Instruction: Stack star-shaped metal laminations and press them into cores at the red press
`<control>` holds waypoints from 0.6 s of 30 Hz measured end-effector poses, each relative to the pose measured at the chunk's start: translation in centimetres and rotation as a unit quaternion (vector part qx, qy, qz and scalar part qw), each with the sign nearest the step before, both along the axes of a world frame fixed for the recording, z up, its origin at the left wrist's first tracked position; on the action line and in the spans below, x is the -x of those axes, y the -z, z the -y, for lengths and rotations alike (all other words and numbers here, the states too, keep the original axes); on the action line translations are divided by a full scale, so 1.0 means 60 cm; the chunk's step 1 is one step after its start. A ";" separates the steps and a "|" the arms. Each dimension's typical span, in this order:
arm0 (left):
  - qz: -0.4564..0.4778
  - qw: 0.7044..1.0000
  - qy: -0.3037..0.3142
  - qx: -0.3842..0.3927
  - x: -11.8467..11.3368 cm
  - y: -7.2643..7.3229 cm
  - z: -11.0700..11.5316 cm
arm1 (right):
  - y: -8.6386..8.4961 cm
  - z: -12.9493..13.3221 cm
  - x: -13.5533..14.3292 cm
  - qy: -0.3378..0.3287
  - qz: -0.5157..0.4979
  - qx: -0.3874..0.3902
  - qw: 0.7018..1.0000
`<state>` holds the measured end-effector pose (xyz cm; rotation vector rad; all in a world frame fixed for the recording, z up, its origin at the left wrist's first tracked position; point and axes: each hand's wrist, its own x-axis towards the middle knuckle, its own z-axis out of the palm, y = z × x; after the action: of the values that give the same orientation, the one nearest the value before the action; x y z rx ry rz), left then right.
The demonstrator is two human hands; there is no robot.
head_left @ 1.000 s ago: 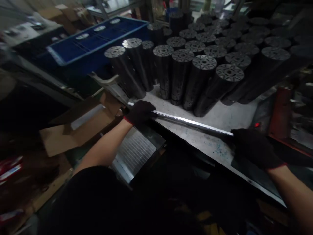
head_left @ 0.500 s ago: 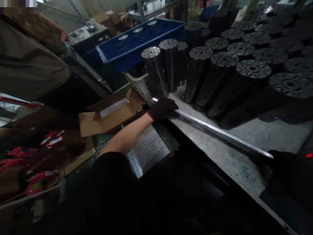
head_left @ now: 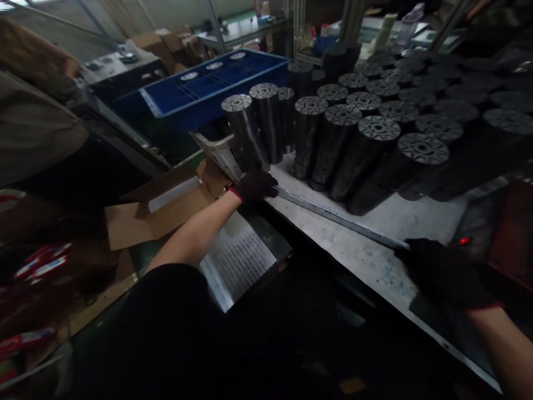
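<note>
Left hand [head_left: 255, 187] and right hand [head_left: 447, 272] closed around a metal bar [head_left: 339, 218], its middle between them.

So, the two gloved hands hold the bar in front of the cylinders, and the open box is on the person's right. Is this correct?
Not quite: the head view shows the open box on the person's left. The rest stands: the left hand and right hand, both gloved, hold the bar in front of the cylinders.

Long silver bar [head_left: 333, 216]: smooth metal, along near edge of pale matt worktop [head_left: 353, 244] | dark red-cuffed gloves [head_left: 445, 272]: matt cloth | tan box [head_left: 177, 216]: cardboard
</note>
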<state>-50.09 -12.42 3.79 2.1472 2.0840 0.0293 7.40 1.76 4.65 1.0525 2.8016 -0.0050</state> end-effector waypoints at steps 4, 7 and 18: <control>0.029 0.999 -0.017 0.004 0.016 -0.002 -0.004 | 0.001 0.006 0.002 0.017 -0.018 0.005 1.000; 0.022 0.999 -0.031 -0.007 0.016 -0.008 0.001 | 0.018 0.000 -0.009 0.009 -0.042 0.002 0.999; 0.036 0.997 -0.060 -0.020 0.038 0.002 0.041 | -0.025 0.007 0.005 -0.013 0.007 -0.016 1.000</control>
<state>-52.37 -14.90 3.70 2.0088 2.1862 0.1596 7.11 1.35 6.17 1.0181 2.8117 0.0495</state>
